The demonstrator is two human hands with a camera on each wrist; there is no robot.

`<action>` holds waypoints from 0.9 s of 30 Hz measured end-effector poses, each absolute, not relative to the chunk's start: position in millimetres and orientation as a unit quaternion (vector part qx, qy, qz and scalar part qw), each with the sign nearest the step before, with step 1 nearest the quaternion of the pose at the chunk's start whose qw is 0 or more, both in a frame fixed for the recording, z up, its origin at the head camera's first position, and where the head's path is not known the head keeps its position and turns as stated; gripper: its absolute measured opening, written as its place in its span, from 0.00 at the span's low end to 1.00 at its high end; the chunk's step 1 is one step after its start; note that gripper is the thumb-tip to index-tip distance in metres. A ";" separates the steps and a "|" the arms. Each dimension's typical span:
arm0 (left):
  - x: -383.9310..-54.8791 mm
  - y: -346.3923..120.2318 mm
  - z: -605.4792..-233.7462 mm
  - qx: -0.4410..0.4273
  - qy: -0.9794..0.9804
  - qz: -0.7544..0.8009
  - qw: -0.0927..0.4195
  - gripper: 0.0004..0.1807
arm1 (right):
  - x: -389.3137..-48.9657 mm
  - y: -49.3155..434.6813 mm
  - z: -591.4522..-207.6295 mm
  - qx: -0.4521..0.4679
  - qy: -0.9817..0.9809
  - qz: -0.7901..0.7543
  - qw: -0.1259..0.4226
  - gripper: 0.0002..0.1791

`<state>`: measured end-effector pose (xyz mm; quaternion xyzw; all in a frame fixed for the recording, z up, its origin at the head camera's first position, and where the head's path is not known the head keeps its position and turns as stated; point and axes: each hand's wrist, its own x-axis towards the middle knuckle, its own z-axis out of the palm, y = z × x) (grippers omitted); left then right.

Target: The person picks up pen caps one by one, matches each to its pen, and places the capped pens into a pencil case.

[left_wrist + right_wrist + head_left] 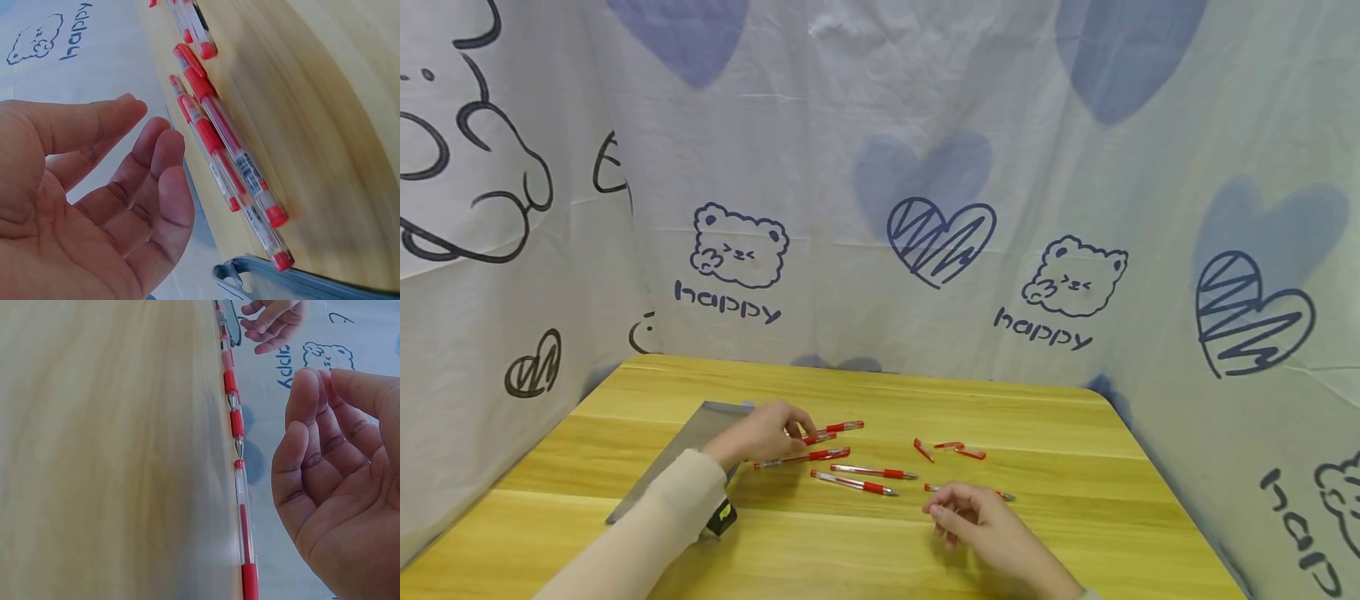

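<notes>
My left hand (767,433) hovers over several capped red gel pens (830,455) at the left, its fingers loosely bent and holding nothing. In the left wrist view, these capped pens (206,84) lie side by side below the fingertips. My right hand (977,525) is low at the front right with relaxed, bent fingers and nothing in its grasp. Just beyond it lies an uncapped red pen (1006,496), partly hidden by the fingers. Two more uncapped pens (880,472) lie between the hands, tips pointing right.
Three loose red pen caps (923,451) lie behind the right hand. A grey zippered pouch (681,446) is on the left of the wooden table (820,558), partly under the left arm. Beside that sleeve sits a small black and yellow item (722,518). Printed curtains enclose the back and sides.
</notes>
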<state>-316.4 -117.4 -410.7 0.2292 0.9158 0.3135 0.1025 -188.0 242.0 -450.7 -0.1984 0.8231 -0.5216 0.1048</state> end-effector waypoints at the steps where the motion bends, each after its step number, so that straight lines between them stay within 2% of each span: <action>1: -315.8 -116.8 -410.5 0.233 0.914 0.314 0.106 0.10 | -188.4 242.5 -450.8 -0.199 0.823 -0.521 0.104 0.15; 9: -309.3 -111.6 -410.8 0.276 0.889 0.338 0.139 0.13 | -191.9 246.2 -451.9 -0.194 0.823 -0.523 0.109 0.17; 27: -304.1 -93.4 -418.3 0.353 0.863 0.335 0.138 0.11 | -201.5 264.1 -449.0 -0.162 0.826 -0.531 0.100 0.20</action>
